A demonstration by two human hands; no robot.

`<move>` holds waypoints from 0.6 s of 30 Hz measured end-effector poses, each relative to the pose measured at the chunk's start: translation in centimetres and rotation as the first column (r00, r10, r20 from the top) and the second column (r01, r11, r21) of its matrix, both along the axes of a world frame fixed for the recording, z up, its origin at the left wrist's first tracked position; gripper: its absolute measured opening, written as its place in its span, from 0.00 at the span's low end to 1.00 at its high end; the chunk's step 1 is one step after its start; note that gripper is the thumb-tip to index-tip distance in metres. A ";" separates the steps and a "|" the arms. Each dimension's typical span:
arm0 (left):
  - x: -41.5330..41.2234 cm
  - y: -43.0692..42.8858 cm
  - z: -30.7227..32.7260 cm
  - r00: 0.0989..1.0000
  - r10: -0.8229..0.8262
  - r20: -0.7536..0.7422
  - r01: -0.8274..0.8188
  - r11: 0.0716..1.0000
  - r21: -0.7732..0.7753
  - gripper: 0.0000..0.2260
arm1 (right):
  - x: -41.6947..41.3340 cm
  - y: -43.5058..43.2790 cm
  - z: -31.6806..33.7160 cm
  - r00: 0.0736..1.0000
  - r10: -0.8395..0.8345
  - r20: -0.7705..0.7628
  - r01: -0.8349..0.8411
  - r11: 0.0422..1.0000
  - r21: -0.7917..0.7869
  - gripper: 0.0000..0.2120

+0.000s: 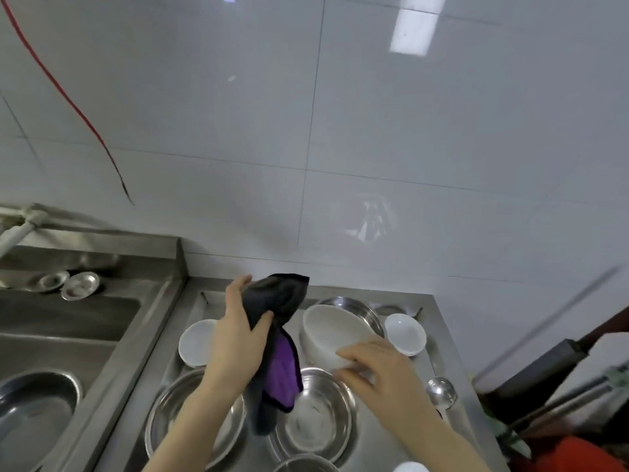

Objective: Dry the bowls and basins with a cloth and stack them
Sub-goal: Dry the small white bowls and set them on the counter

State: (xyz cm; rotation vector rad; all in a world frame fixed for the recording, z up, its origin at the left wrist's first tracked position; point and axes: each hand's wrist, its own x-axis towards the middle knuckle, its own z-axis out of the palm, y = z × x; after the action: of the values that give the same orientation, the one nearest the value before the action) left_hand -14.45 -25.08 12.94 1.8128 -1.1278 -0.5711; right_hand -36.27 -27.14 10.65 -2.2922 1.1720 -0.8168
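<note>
— Fingers (238, 287) of the left hand (243, 338) curl round the dark-and-purple cloth (280, 366), thumb pinching it, most of it hanging loose. And the other hand?
— That right hand (377, 366) grips the large white bowl (332, 330) by its near wall. It's tilted, mouth turned toward the cloth, held above the steel counter (452, 352).
— Is the cloth on it yet?
— Near it, but apart. I'd say this bowl's wipe is only about to start.
— Anything stacked?
— No finished stack that I can make out. The left small bowl (197, 342) and the right small bowl (405, 333) sit well apart. The left basin (194, 413) and the middle basin (313, 413) lie singly, the cloth's tail over the gap between them. The rear basin (357, 311) is behind the white bowl; whether others nest in it, I can't tell.
— Wet or dry?
— Too soft a picture to say.
— So most is left?
— By my reckoning, yes: early on, with the stacking all ahead.
</note>
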 end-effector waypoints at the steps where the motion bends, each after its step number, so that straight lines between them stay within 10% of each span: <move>1: 0.2 -0.2 0.1 1.000 0.028 0.014 -0.028 1.000 0.001 0.27 | 0.1 0.1 0.0 0.995 -0.076 0.059 0.072 0.995 0.066 0.07; 6: -0.2 -1.5 -0.6 0.979 -0.130 -0.156 0.135 0.990 0.027 0.24 | 2.2 0.0 1.1 0.962 -0.175 0.209 0.105 0.946 0.306 0.11; 12: 0.2 -1.4 0.0 0.734 -0.368 -0.570 0.406 0.912 -0.066 0.20 | 3.9 -1.0 2.0 0.887 -0.285 0.365 0.117 0.901 0.419 0.03; 18: -1.3 -2.2 0.9 0.901 -0.382 -0.205 0.342 0.917 -0.206 0.22 | 4.5 -1.4 3.6 0.834 -0.318 0.450 0.050 0.857 0.513 0.07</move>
State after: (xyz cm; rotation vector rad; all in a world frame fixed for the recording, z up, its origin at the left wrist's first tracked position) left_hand -15.79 -27.27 13.81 1.3527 -1.3106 -0.8654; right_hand -31.74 -28.52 14.30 -1.4313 1.1847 -1.0027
